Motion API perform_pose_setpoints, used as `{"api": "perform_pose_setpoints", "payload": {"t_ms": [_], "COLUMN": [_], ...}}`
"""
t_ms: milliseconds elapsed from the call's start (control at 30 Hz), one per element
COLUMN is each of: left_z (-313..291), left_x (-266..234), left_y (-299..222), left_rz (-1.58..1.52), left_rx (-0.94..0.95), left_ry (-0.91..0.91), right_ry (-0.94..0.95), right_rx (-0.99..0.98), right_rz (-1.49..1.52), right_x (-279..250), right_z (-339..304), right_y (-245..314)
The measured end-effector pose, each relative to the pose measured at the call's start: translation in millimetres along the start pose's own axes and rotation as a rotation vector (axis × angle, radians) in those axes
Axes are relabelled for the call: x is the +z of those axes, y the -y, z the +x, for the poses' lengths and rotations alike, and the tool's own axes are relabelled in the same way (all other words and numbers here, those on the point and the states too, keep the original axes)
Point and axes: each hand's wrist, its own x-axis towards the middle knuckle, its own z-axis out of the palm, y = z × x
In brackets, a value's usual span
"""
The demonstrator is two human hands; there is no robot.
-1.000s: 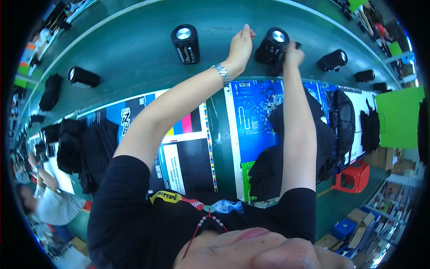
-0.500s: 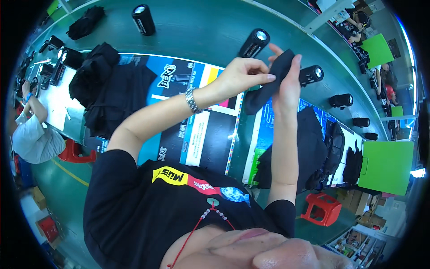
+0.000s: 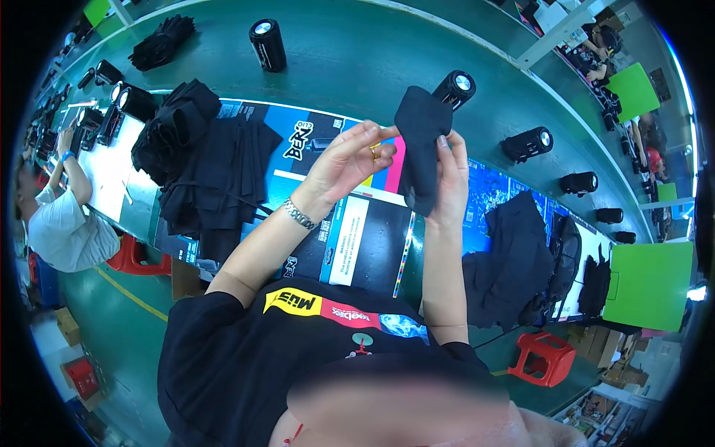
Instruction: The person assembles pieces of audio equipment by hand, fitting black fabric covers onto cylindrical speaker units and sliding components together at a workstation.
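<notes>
A black cloth piece (image 3: 420, 145), long and wider at its top, is held up over the table in front of me. My right hand (image 3: 449, 182) grips its right side, thumb and fingers closed on it. From the left, my left hand (image 3: 339, 164) reaches its upper edge with partly curled fingers; one fingertip goes to or behind the cloth. Just behind the cloth stands a black cylindrical speaker (image 3: 456, 88), partly covered by it. Left of my hands lies a pile of black cloth pieces (image 3: 227, 167), and more black cloth (image 3: 510, 249) is stacked to the right.
More black cylindrical speakers (image 3: 268, 46) stand along the green bench (image 3: 342, 52), several to the right. Printed sheets (image 3: 357, 246) cover the near tabletop. At the left, another person (image 3: 71, 227) works. A red stool (image 3: 542, 359) and a green board (image 3: 646, 287) are at the right.
The cloth has moved left and down and now hangs more upright. My left hand has drawn back left, its fingers less pinched. The whole view has shifted slightly.
</notes>
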Motion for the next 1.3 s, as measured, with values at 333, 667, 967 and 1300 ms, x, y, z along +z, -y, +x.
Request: {"api": "perform_pose_setpoints", "payload": {"t_ms": [333, 667, 967, 1300], "left_z": [17.6, 9.9, 35.5, 112.2], "left_x": [24.7, 55.1, 34.2, -4.3], "left_y": [35.3, 45.2, 44.5, 45.3], "left_rz": [0.727, 0.41, 0.997, 0.671], "left_rx": [0.258, 0.255, 0.426, -0.25], "left_ry": [-0.305, -0.423, -0.303, 0.075], "right_ry": [-0.141, 0.103, -0.04, -0.055], "right_rx": [-0.687, -0.623, -0.092, 0.025], "right_rz": [-0.791, -0.847, -0.424, 0.038], "right_x": [-3.3, 6.7, -19.8, -89.1], "right_z": [-23.0, -53.0, -42.8, 36.1], "right_y": [-4.6, -13.8, -18.9, 63.3]}}
